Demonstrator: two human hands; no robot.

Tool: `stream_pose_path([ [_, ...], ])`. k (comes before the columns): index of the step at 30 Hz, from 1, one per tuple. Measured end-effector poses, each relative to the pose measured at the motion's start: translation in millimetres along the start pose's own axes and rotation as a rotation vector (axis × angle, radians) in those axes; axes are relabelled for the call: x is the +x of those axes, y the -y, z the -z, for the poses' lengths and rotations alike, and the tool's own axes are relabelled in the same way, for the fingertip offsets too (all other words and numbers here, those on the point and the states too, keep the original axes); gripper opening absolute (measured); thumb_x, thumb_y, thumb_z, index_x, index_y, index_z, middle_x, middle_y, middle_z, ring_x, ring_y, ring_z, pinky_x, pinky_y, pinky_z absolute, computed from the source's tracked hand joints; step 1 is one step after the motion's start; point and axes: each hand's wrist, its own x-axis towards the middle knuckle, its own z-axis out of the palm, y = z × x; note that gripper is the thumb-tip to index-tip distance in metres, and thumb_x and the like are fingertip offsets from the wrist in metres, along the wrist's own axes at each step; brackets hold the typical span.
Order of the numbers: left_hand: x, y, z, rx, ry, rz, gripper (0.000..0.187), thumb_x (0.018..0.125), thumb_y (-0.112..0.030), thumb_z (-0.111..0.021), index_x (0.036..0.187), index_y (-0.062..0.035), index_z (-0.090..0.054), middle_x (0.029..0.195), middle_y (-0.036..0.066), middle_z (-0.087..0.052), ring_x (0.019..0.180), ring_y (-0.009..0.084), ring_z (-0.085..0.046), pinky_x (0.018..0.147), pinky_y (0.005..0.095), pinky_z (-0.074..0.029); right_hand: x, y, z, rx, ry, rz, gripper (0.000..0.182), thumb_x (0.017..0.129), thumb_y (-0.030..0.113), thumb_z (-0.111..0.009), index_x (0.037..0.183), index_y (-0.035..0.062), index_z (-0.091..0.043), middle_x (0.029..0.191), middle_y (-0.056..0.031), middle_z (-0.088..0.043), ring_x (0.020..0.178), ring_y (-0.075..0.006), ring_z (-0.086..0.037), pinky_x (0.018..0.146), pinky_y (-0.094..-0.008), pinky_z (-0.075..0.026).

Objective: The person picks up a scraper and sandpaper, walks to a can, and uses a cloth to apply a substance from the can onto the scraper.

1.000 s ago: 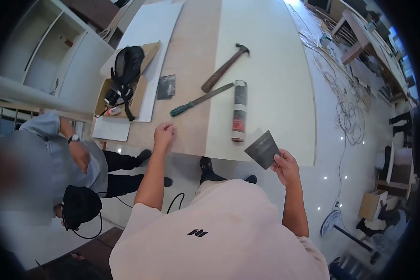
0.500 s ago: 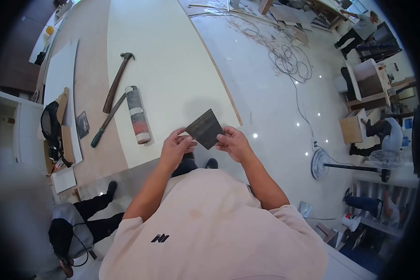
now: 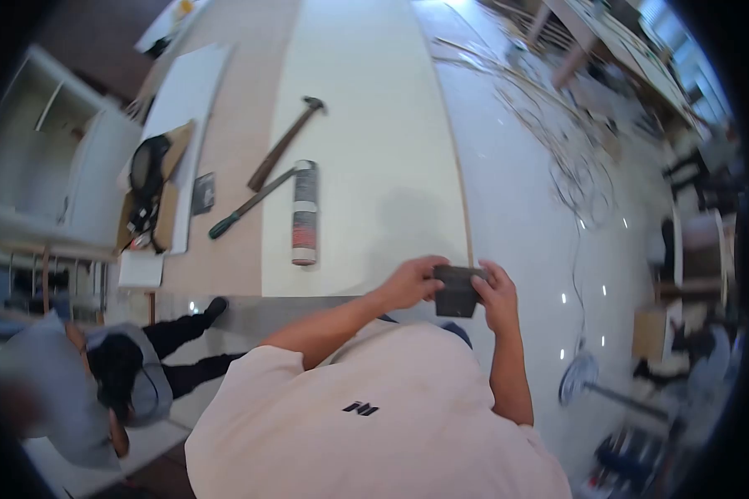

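A dark, flat square piece [image 3: 458, 293] is held up between both hands, near the front right corner of the pale work surface. My left hand [image 3: 414, 283] pinches its left edge and my right hand [image 3: 497, 293] grips its right edge. Left of the hands, on the board, lies a cylindrical can [image 3: 305, 213] with a grey and red label. A claw hammer [image 3: 285, 145] and a green-handled tool [image 3: 250, 205] lie beside the can, the tool's tip close to it.
A small dark plate [image 3: 203, 194] and a black strapped item [image 3: 148, 179] lie left on the table [image 3: 349, 83]. At lower left stands a person [image 3: 125, 366]. Cables [image 3: 570, 175] and a standing fan [image 3: 577, 379] are on the right; other people are behind.
The view has turned, and the table objects now appear further right. Both hands have moved right in the view with the dark piece, which has been turned from a diamond pose to nearly level.
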Motion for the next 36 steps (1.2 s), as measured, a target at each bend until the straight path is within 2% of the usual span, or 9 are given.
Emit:
stream_pose_path([
  [4,25,-20,-42,0.163,-0.057,-0.073,0.043,0.087,-0.002,-0.061,0.128,-0.0025,-0.050,0.081,0.008,-0.063,0.068,0.0132,-0.061,0.062,0.0278,-0.052,24,-12,53,0.022,0.011,0.044,0.034,0.089,0.001,-0.060,0.121,-0.0013,-0.051,0.096,-0.0075,-0.064,0.083,-0.0130,-0.061,0.065,-0.0251,-0.051],
  [8,66,0,-107,0.207,-0.199,-0.153,0.041,0.085,-0.002,-0.062,0.124,-0.0025,-0.052,0.079,0.010,-0.062,0.067,0.0156,-0.061,0.061,0.0302,-0.052,28,-5,124,0.074,0.009,0.031,0.027,0.089,-0.001,-0.058,0.115,-0.0008,-0.052,0.096,-0.0082,-0.064,0.082,-0.0132,-0.062,0.065,-0.0252,-0.052],
  [11,70,-13,-153,0.256,-0.308,-0.168,0.041,0.083,-0.002,-0.063,0.122,-0.0033,-0.054,0.076,0.011,-0.060,0.066,0.0177,-0.061,0.061,0.0319,-0.052,39,-8,177,0.042,0.099,0.043,0.030,0.087,0.000,-0.059,0.117,0.0008,-0.051,0.101,-0.0091,-0.063,0.087,-0.0158,-0.063,0.070,-0.0285,-0.055],
  [13,74,-4,-172,0.330,-0.372,-0.209,0.041,0.085,-0.002,-0.062,0.125,-0.0044,-0.052,0.076,0.007,-0.061,0.068,0.0141,-0.060,0.060,0.0289,-0.051,38,3,186,0.022,0.147,0.040,0.030,0.087,0.000,-0.061,0.116,0.0005,-0.052,0.099,-0.0085,-0.063,0.084,-0.0145,-0.061,0.069,-0.0276,-0.053],
  [19,56,6,-199,0.072,-0.557,-0.090,0.037,0.086,-0.002,-0.063,0.122,-0.0027,-0.054,0.073,0.004,-0.056,0.062,0.0117,-0.057,0.057,0.0269,-0.049,46,15,183,-0.101,0.321,0.094,0.031,0.087,0.000,-0.062,0.117,-0.0020,-0.053,0.094,-0.0084,-0.062,0.080,-0.0124,-0.058,0.067,-0.0262,-0.050],
  [23,56,18,-215,0.059,-0.590,-0.123,0.036,0.085,0.000,-0.062,0.120,-0.0016,-0.054,0.071,0.004,-0.055,0.060,0.0113,-0.056,0.055,0.0268,-0.048,47,16,200,-0.141,0.385,-0.017,0.034,0.087,0.001,-0.062,0.119,-0.0021,-0.051,0.093,-0.0096,-0.063,0.080,-0.0121,-0.059,0.069,-0.0270,-0.050],
  [29,72,15,-246,0.082,-0.591,-0.153,0.036,0.085,-0.001,-0.063,0.120,-0.0023,-0.054,0.073,0.008,-0.060,0.059,0.0138,-0.058,0.054,0.0288,-0.047,40,16,233,0.022,0.342,-0.014,0.033,0.088,0.006,-0.064,0.117,-0.0022,-0.051,0.089,-0.0067,-0.062,0.081,-0.0131,-0.060,0.068,-0.0275,-0.051],
  [34,89,6,-264,0.168,-0.548,-0.136,0.037,0.085,-0.004,-0.064,0.120,-0.0034,-0.052,0.077,0.011,-0.063,0.064,0.0196,-0.061,0.059,0.0320,-0.049,43,13,258,0.168,0.263,-0.104,0.022,0.092,0.016,-0.062,0.106,0.0009,-0.057,0.089,-0.0046,-0.061,0.078,-0.0135,-0.059,0.068,-0.0291,-0.050],
  [36,101,8,-268,0.281,-0.525,-0.191,0.038,0.086,-0.005,-0.064,0.122,-0.0022,-0.052,0.077,0.008,-0.062,0.064,0.0157,-0.059,0.059,0.0297,-0.048,44,13,267,0.182,0.236,-0.128,0.018,0.093,0.021,-0.061,0.096,0.0028,-0.060,0.090,-0.0047,-0.061,0.078,-0.0140,-0.058,0.067,-0.0288,-0.049],
])
